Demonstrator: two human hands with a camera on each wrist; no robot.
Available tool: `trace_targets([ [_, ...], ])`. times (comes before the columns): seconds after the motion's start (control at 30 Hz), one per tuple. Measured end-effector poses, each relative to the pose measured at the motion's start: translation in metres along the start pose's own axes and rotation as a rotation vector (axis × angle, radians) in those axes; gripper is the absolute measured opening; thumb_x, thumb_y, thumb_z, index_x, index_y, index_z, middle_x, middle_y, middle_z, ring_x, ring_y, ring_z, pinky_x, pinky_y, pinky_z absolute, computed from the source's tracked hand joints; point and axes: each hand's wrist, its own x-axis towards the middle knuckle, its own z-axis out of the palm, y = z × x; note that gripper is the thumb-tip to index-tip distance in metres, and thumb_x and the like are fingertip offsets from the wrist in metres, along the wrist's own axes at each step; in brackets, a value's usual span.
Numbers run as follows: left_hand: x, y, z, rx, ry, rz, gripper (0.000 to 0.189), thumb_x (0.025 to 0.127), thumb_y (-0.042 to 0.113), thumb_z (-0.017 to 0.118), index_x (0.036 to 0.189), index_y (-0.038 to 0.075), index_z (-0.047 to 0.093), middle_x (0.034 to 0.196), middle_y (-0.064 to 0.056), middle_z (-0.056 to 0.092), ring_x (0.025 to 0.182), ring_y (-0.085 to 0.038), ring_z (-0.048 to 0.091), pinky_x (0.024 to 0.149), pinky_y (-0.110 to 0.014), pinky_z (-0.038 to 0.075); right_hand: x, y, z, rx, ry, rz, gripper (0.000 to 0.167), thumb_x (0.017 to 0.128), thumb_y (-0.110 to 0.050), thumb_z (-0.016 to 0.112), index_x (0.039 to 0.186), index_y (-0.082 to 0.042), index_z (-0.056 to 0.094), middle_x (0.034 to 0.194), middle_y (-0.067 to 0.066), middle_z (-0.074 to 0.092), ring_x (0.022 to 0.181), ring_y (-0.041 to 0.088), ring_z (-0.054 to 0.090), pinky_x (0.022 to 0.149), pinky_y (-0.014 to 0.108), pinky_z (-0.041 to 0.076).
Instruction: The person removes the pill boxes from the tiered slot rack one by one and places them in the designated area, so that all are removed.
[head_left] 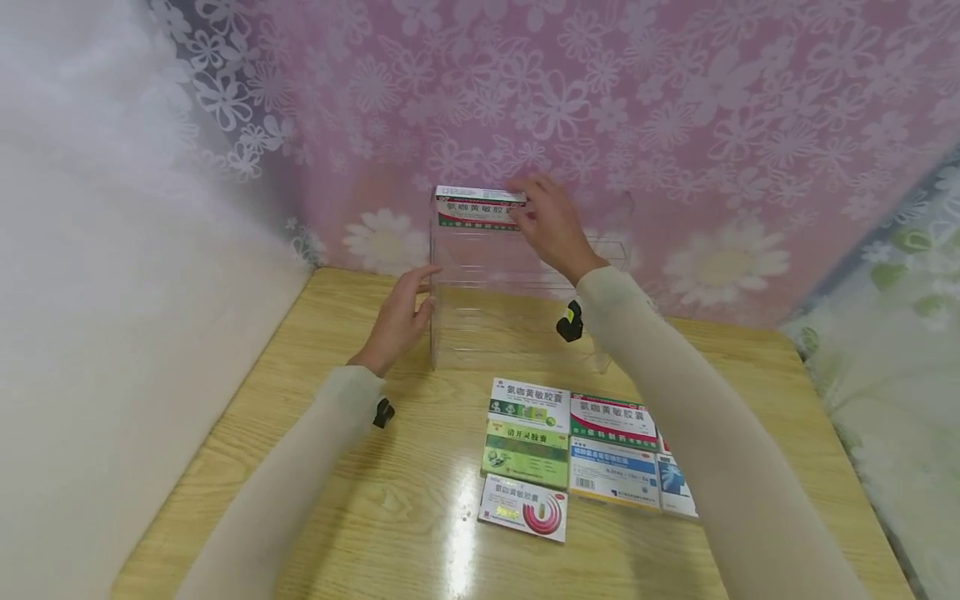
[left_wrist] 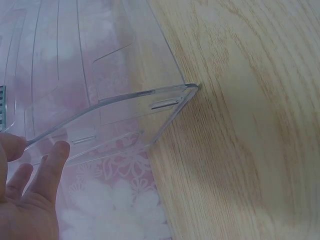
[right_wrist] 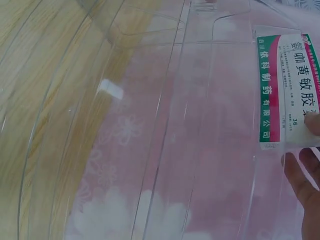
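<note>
A clear plastic display rack (head_left: 517,354) with tiers stands at the back of the table. My right hand (head_left: 553,223) is at its top tier and pinches the right end of a white, red and green medicine box (head_left: 476,215). In the right wrist view, the thumb lies on the front of this medicine box (right_wrist: 290,92), with other fingers below its end. My left hand (head_left: 401,321) touches the rack's left side. In the left wrist view, the left fingers (left_wrist: 47,172) extend along the clear side panel (left_wrist: 115,112), near its edge.
On the wooden table (head_left: 375,533), before the rack, several medicine boxes lie flat in two or more columns: a green box (head_left: 527,452), a blue-and-white box (head_left: 615,473) and a pink-ringed box (head_left: 523,508) among them. My right sleeve covers some. A flowered pink wall (head_left: 480,108) rises behind.
</note>
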Motion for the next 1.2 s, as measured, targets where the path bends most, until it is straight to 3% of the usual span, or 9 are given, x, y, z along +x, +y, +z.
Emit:
trace_targets([
  [0.07,0.0,0.0,0.001,0.0,-0.003,0.0,0.054,0.114,0.011,0.056,0.166,0.02,0.041,0.167,-0.016,0.044,0.144,-0.036,0.059,0.112,-0.055,0.058,-0.002,-0.001,-0.001,0.007,0.028,-0.013,0.038,0.111,-0.01,0.064,0.148,-0.008,0.064,0.138,0.015,0.062,0.119,0.032,0.065,0.107,0.047,0.058],
  [0.3,0.002,-0.004,0.002,0.008,0.0,-0.002,0.055,0.114,0.013,0.057,0.166,0.022,0.041,0.166,-0.014,0.045,0.145,-0.034,0.059,0.109,-0.055,0.059,-0.01,-0.005,-0.026,-0.001,0.109,-0.036,0.032,0.113,-0.015,0.061,0.144,-0.008,0.067,0.134,0.017,0.058,0.121,0.031,0.065,0.109,0.044,0.059],
  [0.53,0.002,-0.005,0.003,0.009,0.003,0.004,0.054,0.114,0.013,0.057,0.166,0.021,0.041,0.166,-0.015,0.045,0.144,-0.035,0.059,0.108,-0.056,0.06,-0.04,-0.009,-0.063,0.025,0.153,-0.047,0.037,0.112,-0.011,0.062,0.148,-0.006,0.064,0.136,0.017,0.058,0.119,0.027,0.064,0.102,0.047,0.063],
  [0.6,0.002,-0.004,0.003,0.008,0.002,0.004,0.054,0.114,0.013,0.056,0.166,0.021,0.041,0.166,-0.015,0.045,0.144,-0.036,0.059,0.107,-0.056,0.06,-0.054,-0.007,-0.072,0.002,0.142,-0.05,0.037,0.112,-0.011,0.062,0.149,-0.006,0.063,0.134,0.017,0.059,0.118,0.027,0.064,0.099,0.04,0.064],
  [0.7,0.001,-0.002,0.003,0.006,-0.004,0.001,0.055,0.114,0.012,0.056,0.166,0.021,0.041,0.166,-0.016,0.044,0.143,-0.037,0.059,0.108,-0.056,0.06,-0.077,0.001,-0.082,-0.009,0.109,-0.041,0.035,0.111,-0.01,0.063,0.146,-0.004,0.064,0.133,0.018,0.06,0.117,0.028,0.065,0.092,0.019,0.06],
  [0.83,0.0,0.001,0.002,0.002,-0.01,-0.002,0.054,0.114,0.011,0.056,0.166,0.017,0.042,0.167,-0.017,0.044,0.144,-0.038,0.059,0.109,-0.058,0.058,-0.114,0.011,-0.092,0.053,0.05,0.025,0.035,0.111,-0.01,0.063,0.145,-0.003,0.064,0.139,0.018,0.058,0.121,0.033,0.066,0.083,0.002,0.05],
  [0.97,0.0,0.003,0.001,-0.004,-0.012,-0.016,0.054,0.114,0.011,0.056,0.166,0.018,0.042,0.168,-0.016,0.043,0.145,-0.037,0.058,0.11,-0.059,0.057,-0.152,0.021,-0.101,0.101,-0.004,0.13,0.038,0.112,-0.013,0.062,0.149,-0.005,0.061,0.143,0.016,0.058,0.124,0.032,0.066,0.086,0.0,0.049],
  [1.07,0.0,0.004,0.001,-0.002,-0.015,-0.024,0.055,0.114,0.011,0.056,0.166,0.021,0.041,0.169,-0.014,0.042,0.146,-0.037,0.057,0.11,-0.059,0.057,-0.18,0.029,-0.109,0.101,-0.034,0.204,0.04,0.113,-0.02,0.062,0.151,-0.009,0.06,0.143,0.012,0.059,0.121,0.017,0.066,0.087,0.001,0.05],
  [1.2,-0.001,0.004,0.001,-0.001,-0.019,-0.021,0.056,0.114,0.01,0.056,0.166,0.022,0.041,0.17,-0.014,0.042,0.146,-0.038,0.057,0.11,-0.059,0.058,-0.217,0.046,-0.118,0.138,-0.089,0.223,0.039,0.112,-0.017,0.063,0.15,-0.007,0.06,0.14,0.014,0.063,0.104,-0.004,0.068,0.084,0.009,0.058],
])
